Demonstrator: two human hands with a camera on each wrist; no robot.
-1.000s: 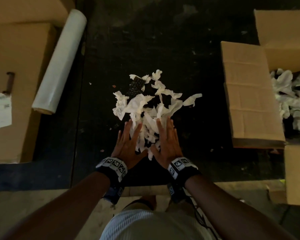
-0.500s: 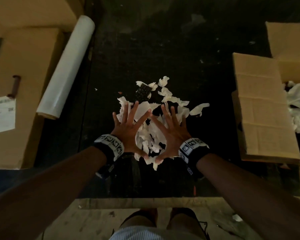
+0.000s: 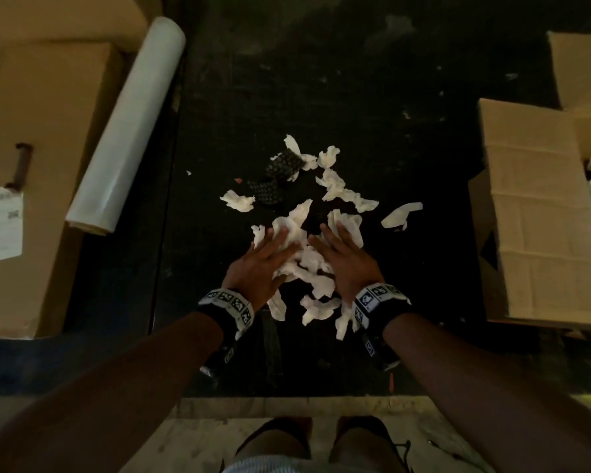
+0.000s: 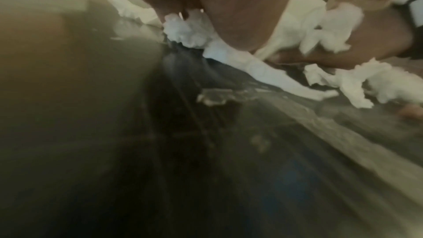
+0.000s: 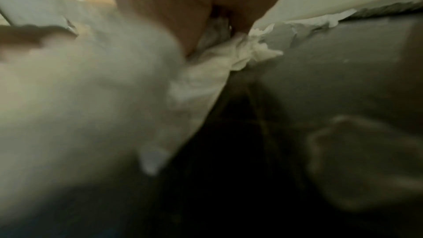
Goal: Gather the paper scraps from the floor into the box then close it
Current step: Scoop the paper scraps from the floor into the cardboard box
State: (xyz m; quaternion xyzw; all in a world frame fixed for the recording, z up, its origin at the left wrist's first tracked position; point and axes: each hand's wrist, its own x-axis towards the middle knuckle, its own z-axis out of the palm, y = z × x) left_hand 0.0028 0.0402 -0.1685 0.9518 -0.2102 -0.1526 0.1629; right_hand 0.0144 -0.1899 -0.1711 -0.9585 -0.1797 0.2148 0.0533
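nearest the person, on the dark floor (image 3: 321, 97), both hands are down in the heap of torn white paper scraps (image 3: 313, 268). the left hand (image 3: 260, 264) and the right hand (image 3: 347, 264) now press in from either side with fingers bent into the paper, where half a second ago they lay splayed flat on top of it. each grip is grasping a bunch of scraps: the left wrist view shows white paper bunched under the palm, the right wrist view shows a crumpled wad caught between the fingers. the heap between the hands looks tighter, and loose strips trail from it toward the person. this reads as the start of a scoop, so a lift toward the box should come next.

beyond the heap lie stray scraps, plus two dark dimpled pieces (image 3: 277, 175) that are not paper. one long white scrap (image 3: 401, 215) lies apart, to the right of the heap.

well to the right of the heap stands the open brown cardboard box (image 3: 539, 213), flaps spread, paper already inside. far left of the heap are a roll of clear plastic film (image 3: 127, 131) and another closed cardboard carton (image 3: 45, 165). several trips probably remain before closing.
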